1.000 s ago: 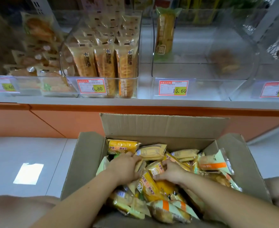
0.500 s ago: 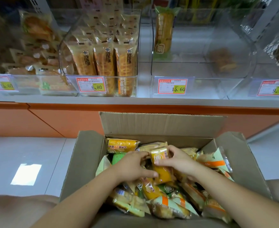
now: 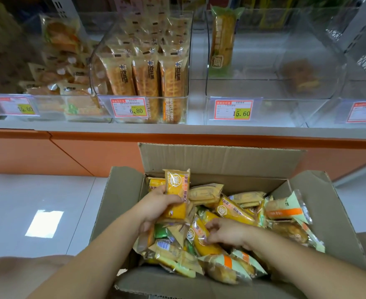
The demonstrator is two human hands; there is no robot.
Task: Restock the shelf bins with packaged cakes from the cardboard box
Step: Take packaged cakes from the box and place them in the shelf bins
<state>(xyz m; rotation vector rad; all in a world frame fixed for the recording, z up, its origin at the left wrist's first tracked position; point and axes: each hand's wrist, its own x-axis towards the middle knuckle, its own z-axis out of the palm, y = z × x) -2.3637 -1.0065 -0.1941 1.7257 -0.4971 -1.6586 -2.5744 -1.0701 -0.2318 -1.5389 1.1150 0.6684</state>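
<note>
An open cardboard box (image 3: 337, 216) stands in front of me, filled with several packaged cakes in yellow, orange and green wrappers. My left hand (image 3: 156, 207) grips a yellow-wrapped cake (image 3: 176, 195) and holds it upright over the box's left side. My right hand (image 3: 225, 233) reaches down into the pile, its fingers curled onto another yellow-wrapped cake (image 3: 201, 238) lying among the packs. On the shelf above, a clear bin (image 3: 264, 111) with a 15.60 tag holds a single upright green-and-yellow pack (image 3: 223, 37).
A clear bin (image 3: 177, 108) tagged 6.80 is full of waffle bread packs. Another bin (image 3: 48, 106) at left holds assorted pastries. A further bin (image 3: 350, 108) at right is tagged 9.90. An orange shelf base (image 3: 70, 152) runs below, above a white tiled floor (image 3: 27, 201).
The yellow cake has passed from my right hand to my left, which lifted it up and left. My right hand dropped back into the pile onto another yellow pack.
</note>
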